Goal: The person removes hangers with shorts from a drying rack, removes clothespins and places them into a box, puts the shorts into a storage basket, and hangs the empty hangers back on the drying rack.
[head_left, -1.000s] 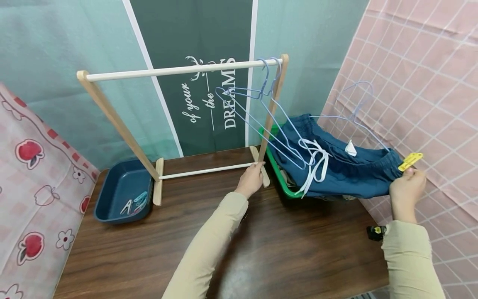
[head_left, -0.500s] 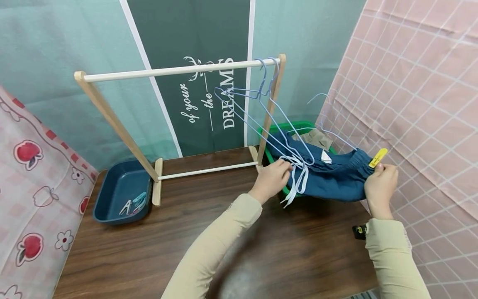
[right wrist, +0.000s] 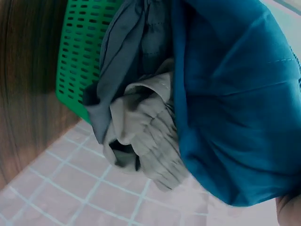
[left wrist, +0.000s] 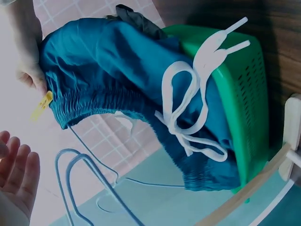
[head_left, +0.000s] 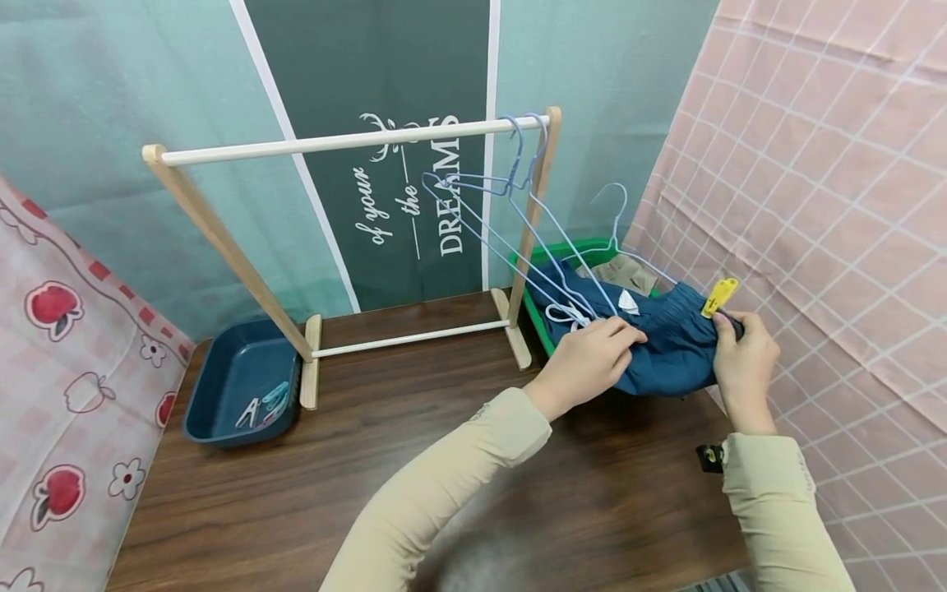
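Dark blue drawstring shorts (head_left: 669,349) lie partly over the green basket (left wrist: 249,94), with a lavender hanger (head_left: 616,238) at their waistband. A yellow clothespin (head_left: 719,298) sits on the waistband's right end. There my right hand (head_left: 743,366) grips the shorts, thumb beside the clothespin. My left hand (head_left: 592,358) overlaps the front of the shorts in the head view. In the left wrist view its fingers (left wrist: 23,169) are extended and hold nothing. White drawstrings (left wrist: 188,103) hang in a bow, partly hidden behind that hand in the head view.
A wooden rack with a white top rail (head_left: 355,141) stands on the brown table (head_left: 355,427), carrying two empty hangers (head_left: 510,181) that reach over the shorts. A blue basin (head_left: 237,370) holds several clothespins. Grey and beige clothes (right wrist: 146,122) spill from the basket.
My left hand has left the foot of the rack's right post and moved right to the shorts. My right hand has brought the waistband, clothespin and hanger leftward.
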Demonstrator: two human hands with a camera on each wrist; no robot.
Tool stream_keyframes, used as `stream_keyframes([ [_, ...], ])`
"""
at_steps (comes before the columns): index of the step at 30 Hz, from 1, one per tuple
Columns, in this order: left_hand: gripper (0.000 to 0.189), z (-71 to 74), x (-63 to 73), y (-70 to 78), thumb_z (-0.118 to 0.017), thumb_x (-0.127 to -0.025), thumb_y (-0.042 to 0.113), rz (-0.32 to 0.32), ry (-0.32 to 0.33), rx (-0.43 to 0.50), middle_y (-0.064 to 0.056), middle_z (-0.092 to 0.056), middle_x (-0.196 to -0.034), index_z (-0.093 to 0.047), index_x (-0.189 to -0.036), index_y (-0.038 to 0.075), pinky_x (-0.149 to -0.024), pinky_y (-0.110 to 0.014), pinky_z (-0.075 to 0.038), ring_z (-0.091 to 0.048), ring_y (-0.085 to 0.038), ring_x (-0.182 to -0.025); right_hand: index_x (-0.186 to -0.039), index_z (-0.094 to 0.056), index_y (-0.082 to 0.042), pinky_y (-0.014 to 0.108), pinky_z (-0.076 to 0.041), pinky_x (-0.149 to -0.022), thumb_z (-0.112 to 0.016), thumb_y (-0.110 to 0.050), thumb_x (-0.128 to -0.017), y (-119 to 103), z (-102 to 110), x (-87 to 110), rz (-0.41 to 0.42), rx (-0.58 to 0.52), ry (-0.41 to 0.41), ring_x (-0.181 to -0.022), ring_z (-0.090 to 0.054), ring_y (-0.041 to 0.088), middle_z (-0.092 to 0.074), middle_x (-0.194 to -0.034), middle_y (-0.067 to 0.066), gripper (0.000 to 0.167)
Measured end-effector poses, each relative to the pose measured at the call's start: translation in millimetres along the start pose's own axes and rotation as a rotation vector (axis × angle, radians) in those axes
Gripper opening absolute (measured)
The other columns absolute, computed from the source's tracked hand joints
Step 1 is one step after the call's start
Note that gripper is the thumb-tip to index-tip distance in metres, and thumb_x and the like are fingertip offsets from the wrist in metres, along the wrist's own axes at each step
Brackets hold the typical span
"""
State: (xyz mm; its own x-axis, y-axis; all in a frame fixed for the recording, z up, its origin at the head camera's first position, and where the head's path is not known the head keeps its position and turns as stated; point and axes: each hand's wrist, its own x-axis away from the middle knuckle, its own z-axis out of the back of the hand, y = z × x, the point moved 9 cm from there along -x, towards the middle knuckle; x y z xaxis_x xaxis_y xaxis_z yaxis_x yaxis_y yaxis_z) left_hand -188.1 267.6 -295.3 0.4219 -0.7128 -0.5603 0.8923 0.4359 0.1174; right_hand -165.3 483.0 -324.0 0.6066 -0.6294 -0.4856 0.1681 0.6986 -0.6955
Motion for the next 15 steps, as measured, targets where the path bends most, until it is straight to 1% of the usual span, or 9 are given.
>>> stream_keyframes([
  [2, 0.025, 0.5, -2.6, 1.1, -0.049, -0.099, 0.018, -0.013, 0.001, -0.021, 0.008, -0.066, -0.111, -0.067, -0.116, 0.021, -0.078, -0.009, -0.051, -0.063, -0.003, -0.099, -0.105, -0.063, 0.010, 0.052, -0.044, -0.089, -0.060, -0.018, -0.095, -7.3, 1.3, 0.8, 0.042, -0.005, 0.021, -0.105, -0.060, 0.046, -0.066, -0.105, 0.031, 0.030],
  [3, 0.025, 0.9, -3.9, 1.6, -0.049, -0.099, 0.018, -0.020, -0.002, -0.032, 0.007, -0.066, -0.112, -0.066, -0.117, 0.021, -0.081, -0.009, -0.051, -0.063, -0.003, -0.100, -0.104, -0.063, 0.010, 0.048, -0.045, -0.087, -0.061, -0.017, -0.094, -11.3, 1.7, 1.1, 0.069, -0.010, 0.030, -0.103, -0.061, 0.045, -0.067, -0.104, 0.031, 0.029],
  [5, 0.026, 2.8, -6.8, 2.5, -0.048, -0.099, 0.018, -0.034, -0.003, -0.048, 0.006, -0.065, -0.113, -0.066, -0.118, 0.020, -0.083, -0.009, -0.050, -0.063, -0.004, -0.101, -0.102, -0.062, 0.010, 0.034, -0.046, -0.084, -0.063, -0.016, -0.093, -19.4, 1.4, 2.5, 0.136, -0.032, 0.036, -0.098, -0.062, 0.045, -0.067, -0.100, 0.031, 0.027],
  [6, 0.027, 4.2, -8.5, 3.4, -0.048, -0.099, 0.018, -0.045, -0.003, -0.059, 0.005, -0.065, -0.115, -0.065, -0.120, 0.019, -0.085, -0.010, -0.050, -0.063, -0.004, -0.102, -0.101, -0.062, 0.010, 0.026, -0.045, -0.084, -0.064, -0.014, -0.092, -23.5, 0.9, 3.4, 0.175, -0.047, 0.034, -0.096, -0.062, 0.044, -0.067, -0.098, 0.031, 0.026],
  [9, 0.029, 9.7, -14.0, 5.9, -0.047, -0.100, 0.020, -0.072, -0.002, -0.118, 0.003, -0.063, -0.120, -0.062, -0.125, 0.018, -0.093, -0.012, -0.048, -0.061, -0.005, -0.107, -0.097, -0.060, 0.012, 0.006, -0.032, -0.080, -0.064, -0.009, -0.091, -36.2, -2.4, 8.6, 0.315, -0.093, 0.011, -0.089, -0.060, 0.042, -0.065, -0.092, 0.032, 0.023],
  [10, 0.030, 11.4, -16.0, 6.8, -0.048, -0.099, 0.020, -0.080, 0.001, -0.139, 0.003, -0.063, -0.122, -0.060, -0.127, 0.018, -0.096, -0.014, -0.047, -0.061, -0.006, -0.109, -0.096, -0.059, 0.013, 0.002, -0.028, -0.079, -0.064, -0.007, -0.090, -39.6, -3.4, 11.0, 0.362, -0.113, 0.001, -0.086, -0.061, 0.034, -0.064, -0.090, 0.032, 0.021],
  [12, 0.033, 14.5, -19.9, 9.7, -0.049, -0.099, 0.021, -0.095, 0.006, -0.186, 0.002, -0.061, -0.127, -0.057, -0.131, 0.019, -0.100, -0.017, -0.045, -0.058, -0.008, -0.115, -0.092, -0.058, 0.014, -0.001, -0.027, -0.080, -0.064, -0.005, -0.089, -45.3, -4.8, 16.0, 0.450, -0.156, -0.014, -0.082, -0.062, 0.010, -0.061, -0.086, 0.032, 0.020],
  [14, 0.035, 15.4, -23.3, 12.5, -0.047, -0.100, 0.022, -0.105, 0.009, -0.229, 0.003, -0.059, -0.130, -0.054, -0.135, 0.020, -0.104, -0.021, -0.044, -0.056, -0.009, -0.120, -0.089, -0.058, 0.015, -0.001, -0.028, -0.080, -0.064, -0.007, -0.090, -49.3, -6.4, 20.4, 0.519, -0.190, -0.034, -0.083, -0.053, -0.014, -0.060, -0.081, 0.031, 0.023],
  [15, 0.036, 15.0, -24.8, 13.8, -0.046, -0.101, 0.022, -0.107, 0.007, -0.245, 0.003, -0.057, -0.133, -0.052, -0.137, 0.021, -0.104, -0.022, -0.043, -0.054, -0.010, -0.122, -0.088, -0.058, 0.015, -0.001, -0.029, -0.079, -0.063, -0.010, -0.091, -50.7, -7.6, 22.2, 0.546, -0.207, -0.049, -0.083, -0.046, -0.022, -0.060, -0.080, 0.031, 0.026],
])
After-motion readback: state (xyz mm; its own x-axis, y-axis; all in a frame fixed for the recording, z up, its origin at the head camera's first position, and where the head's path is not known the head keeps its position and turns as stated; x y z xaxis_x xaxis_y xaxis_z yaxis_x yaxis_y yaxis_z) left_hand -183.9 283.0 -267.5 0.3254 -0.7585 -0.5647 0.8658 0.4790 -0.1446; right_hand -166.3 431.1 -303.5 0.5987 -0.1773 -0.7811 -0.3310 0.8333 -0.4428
